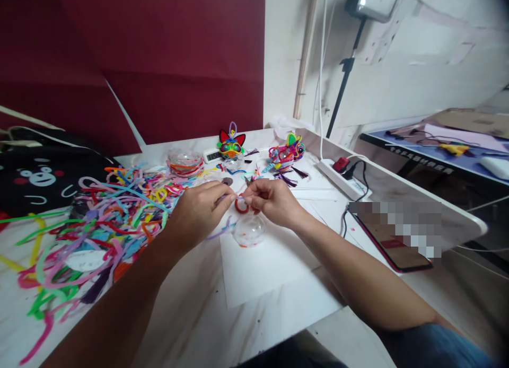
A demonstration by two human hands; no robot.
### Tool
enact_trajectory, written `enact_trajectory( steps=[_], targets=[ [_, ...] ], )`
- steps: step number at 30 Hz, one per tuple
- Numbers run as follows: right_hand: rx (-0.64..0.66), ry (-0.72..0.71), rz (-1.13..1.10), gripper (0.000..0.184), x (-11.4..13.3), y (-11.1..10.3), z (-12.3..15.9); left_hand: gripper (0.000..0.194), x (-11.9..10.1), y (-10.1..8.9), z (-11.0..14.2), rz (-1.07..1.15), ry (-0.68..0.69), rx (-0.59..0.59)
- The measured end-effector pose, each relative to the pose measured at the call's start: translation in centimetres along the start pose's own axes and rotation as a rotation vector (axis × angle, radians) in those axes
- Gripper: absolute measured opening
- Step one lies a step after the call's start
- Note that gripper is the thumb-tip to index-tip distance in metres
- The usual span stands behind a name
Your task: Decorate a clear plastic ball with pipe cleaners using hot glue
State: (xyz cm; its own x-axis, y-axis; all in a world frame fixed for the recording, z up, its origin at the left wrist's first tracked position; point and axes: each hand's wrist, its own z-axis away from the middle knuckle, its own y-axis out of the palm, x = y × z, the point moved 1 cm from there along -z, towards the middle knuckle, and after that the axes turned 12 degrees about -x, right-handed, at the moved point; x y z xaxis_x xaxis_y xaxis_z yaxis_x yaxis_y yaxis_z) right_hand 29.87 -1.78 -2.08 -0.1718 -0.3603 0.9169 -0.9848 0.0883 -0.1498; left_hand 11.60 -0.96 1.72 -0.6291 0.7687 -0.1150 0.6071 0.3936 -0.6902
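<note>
Two hands, one skinny fuzzy stem

Clock's centered on the hands, btw. Out at 9 o'clock there's a messy pile of fuzzy stems (131, 198). Left hand (202, 206) has thumb and forefinger pinching the light purple stem (240, 198), which sits dead center between both hands. I'd guess it's super light, bendy but springy, fuzz grippy rather than slippery; pinch close to the bend, and watch for pokey wire ends. Clear plastic dome (249, 231) at 6 looks thin and crushable, so hold the rim gently. Right hand (274, 201) pinches the stem too, thumb against forefinger. Phone (393, 241) lies toward 4.
</note>
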Motion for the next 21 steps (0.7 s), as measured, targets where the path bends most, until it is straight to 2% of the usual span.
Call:
enact_trajectory(
  steps=[1, 5, 9, 14, 21],
  targets=[
    [-0.014, 0.049, -0.095, 0.002, 0.0, 0.0, -0.1, 0.023, -0.1, -0.1, -0.1, 0.002, -0.024, -0.016],
    [-0.08, 0.244, -0.407, 0.021, 0.5, 0.3, 0.0, 0.024, -0.5, -0.6, -0.3, 0.048, -0.168, -0.054],
    [-0.085, 0.329, -0.58, 0.031, 1.0, 0.6, 0.2, 0.025, -0.1, -0.7, -0.3, 0.167, -0.325, -0.046],
    [-0.026, 0.319, -0.608, 0.037, 1.0, 0.8, 0.4, 0.024, 0.6, -0.7, -0.2, 0.232, -0.411, -0.064],
    [-0.043, 0.284, -0.528, 0.035, 1.0, 0.8, 0.5, 0.023, 0.7, -0.5, -0.4, 0.272, -0.427, -0.058]
  ],
)
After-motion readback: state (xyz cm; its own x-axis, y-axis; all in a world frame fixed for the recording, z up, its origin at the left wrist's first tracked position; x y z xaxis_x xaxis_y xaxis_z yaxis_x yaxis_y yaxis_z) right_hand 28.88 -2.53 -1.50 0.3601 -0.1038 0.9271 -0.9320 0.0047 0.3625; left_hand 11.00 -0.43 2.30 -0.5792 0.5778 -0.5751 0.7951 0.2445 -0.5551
